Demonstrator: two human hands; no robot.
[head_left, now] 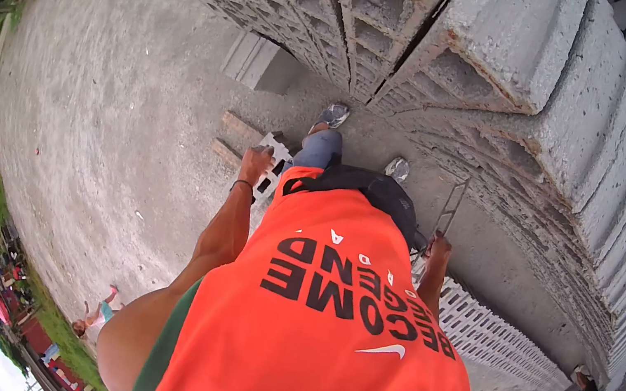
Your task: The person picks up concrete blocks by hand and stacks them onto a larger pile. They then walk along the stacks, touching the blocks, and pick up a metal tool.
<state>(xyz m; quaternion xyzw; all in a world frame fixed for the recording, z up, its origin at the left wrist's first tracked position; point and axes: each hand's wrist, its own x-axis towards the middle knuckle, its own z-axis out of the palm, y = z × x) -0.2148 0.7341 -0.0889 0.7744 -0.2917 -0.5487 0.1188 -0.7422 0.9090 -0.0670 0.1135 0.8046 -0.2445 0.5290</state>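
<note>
My left hand (pixel 257 162) is closed on the upper edge of a grey hollow concrete block (pixel 277 162), which hangs beside my left leg. Part of the block is hidden behind my orange shirt and leg. On the other side, my right hand (pixel 438 248) is wrapped round a thin metal frame (pixel 453 206) with two long bars and crosspieces. The frame points forward past my right foot. Its lower end is covered by my hand and shirt.
Tall stacks of hollow concrete blocks (pixel 513 55) rise ahead and to the right. A few blocks (pixel 251 59) sit on the concrete ground, with two brownish pieces (pixel 241 127) nearer. A long block row (pixel 502 334) lies right. Another person (pixel 92 322) is far left.
</note>
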